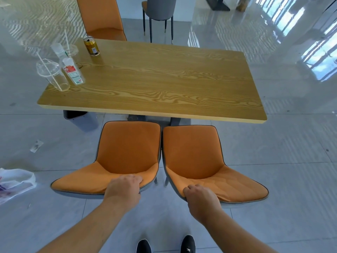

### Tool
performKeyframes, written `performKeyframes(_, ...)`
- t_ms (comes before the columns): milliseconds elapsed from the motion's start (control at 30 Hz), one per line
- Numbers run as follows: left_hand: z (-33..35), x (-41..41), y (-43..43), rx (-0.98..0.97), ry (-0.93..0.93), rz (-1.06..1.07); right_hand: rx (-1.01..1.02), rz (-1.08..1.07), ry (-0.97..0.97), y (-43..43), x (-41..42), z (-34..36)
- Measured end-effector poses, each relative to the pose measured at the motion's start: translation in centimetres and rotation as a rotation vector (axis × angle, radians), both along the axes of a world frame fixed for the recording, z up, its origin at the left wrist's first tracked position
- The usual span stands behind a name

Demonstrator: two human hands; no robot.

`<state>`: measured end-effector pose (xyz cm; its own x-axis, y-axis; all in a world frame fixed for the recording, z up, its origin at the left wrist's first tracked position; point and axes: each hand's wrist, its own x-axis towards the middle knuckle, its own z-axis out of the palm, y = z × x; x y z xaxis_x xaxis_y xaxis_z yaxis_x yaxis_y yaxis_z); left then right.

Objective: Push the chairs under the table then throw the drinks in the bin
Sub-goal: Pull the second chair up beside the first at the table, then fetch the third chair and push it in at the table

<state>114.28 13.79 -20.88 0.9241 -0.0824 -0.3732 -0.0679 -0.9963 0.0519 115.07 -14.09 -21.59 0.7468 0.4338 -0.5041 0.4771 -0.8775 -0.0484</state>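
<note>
Left hand (124, 187), right hand (200, 195) being clamped on chair backs (102, 181) before bench (155, 77); uneven shove risking leg collision.

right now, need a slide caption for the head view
Left hand and right hand grip two orange chairs facing the table.

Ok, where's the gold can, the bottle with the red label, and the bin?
gold can (91, 46): head view, on its side wall.
bottle with the red label (72, 71): head view, on the label.
bin (80, 119): head view, on its front wall under the table's left end.
</note>
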Motion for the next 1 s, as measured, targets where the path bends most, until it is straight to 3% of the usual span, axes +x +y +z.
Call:
performKeyframes(167, 0.8, 0.9, -0.1, -0.051, 0.138, 0.068, 0.105, -0.152, 0.051, 0.2, 0.7, 1.2)
performKeyframes(233, 2.5, 2.1, -0.4, -0.108, 0.189, 0.121, 0.157, -0.259, -0.029, 0.1, 1.6, 3.3)
performKeyframes(400, 11.0, 6.9, -2.4, -0.130, -0.059, 0.086, 0.237, -0.385, -0.315, -1.3, 5.6, 12.9)
performKeyframes(633, 29.2, 14.1, -10.3, -0.240, -0.383, -0.189, 0.199, -0.454, -0.701, -8.9, 7.9, 31.9)
performKeyframes(1000, 55.5, 10.3, -31.6, -0.478, -0.898, -0.562, 0.166, -0.593, -1.202, -27.5, -2.6, 55.7)
